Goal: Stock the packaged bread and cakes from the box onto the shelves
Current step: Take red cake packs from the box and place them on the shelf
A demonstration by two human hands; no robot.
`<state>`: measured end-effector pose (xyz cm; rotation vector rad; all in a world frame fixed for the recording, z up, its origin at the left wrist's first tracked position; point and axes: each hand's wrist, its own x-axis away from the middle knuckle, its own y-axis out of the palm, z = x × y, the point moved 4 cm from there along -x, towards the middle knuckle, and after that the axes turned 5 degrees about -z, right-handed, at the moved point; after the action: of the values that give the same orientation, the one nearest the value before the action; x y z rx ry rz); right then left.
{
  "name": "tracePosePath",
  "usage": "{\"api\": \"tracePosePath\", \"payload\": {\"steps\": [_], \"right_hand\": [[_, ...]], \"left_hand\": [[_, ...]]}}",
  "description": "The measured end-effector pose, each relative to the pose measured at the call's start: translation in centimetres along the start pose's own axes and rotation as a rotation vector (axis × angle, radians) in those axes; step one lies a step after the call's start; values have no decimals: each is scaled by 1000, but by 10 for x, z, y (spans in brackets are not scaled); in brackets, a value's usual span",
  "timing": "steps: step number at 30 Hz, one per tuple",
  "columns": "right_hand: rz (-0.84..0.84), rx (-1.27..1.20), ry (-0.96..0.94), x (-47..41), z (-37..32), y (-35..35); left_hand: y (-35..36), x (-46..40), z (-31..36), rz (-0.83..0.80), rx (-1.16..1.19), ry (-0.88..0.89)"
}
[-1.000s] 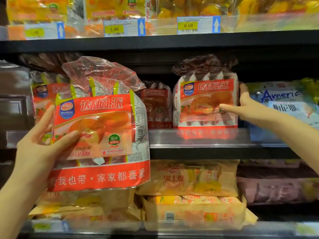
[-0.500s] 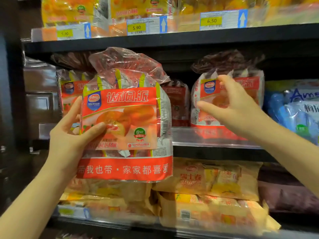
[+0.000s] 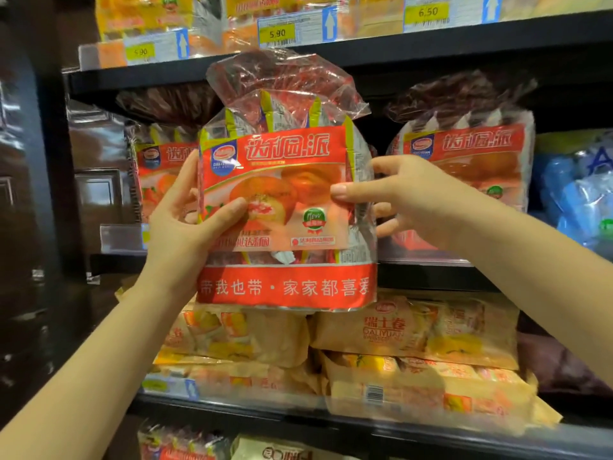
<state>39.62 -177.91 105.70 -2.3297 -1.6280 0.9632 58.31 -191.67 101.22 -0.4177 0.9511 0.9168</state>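
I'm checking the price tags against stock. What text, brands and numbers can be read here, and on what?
"达利园·派" and "带我也带·家家都喜爱": held red pie bag.
"达利园·派": red bag on the shelf.
"瑞士卷", "DALIYUAN": tan roll pack.
"5.90": left price tag.
"5.90": middle price tag.
"6.50": right price tag.
Barcodes, small print and blue pack: too blurred to read.

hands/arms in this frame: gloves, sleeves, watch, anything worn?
Nothing worn that shows. The left hand and right hand are bare: no gloves, no rings visible. Both forearms are bare right down to the frame edges, with no sleeve cuff, watch or wristband in view. Fingernails look short and unpainted. Anything above the forearms is out of frame.
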Motion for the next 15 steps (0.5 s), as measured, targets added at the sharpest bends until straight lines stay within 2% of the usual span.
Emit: {"api": "tracePosePath", "payload": {"steps": [6,9,11,15], "right_hand": [[85,-46,-130,-2,-9,-9],[158,-75,-275,3,-21,-16],[239,-105,-398,7,-28,-23],[382,39,-625,10,-35,-32]], "left_hand": [[-4,-28,-8,-102,-40,36],[-10,-41,-20,-23,-1,6],[-14,-41,-29,29,-151,8],[-12,-24,-50,-40,-641,157]]}}
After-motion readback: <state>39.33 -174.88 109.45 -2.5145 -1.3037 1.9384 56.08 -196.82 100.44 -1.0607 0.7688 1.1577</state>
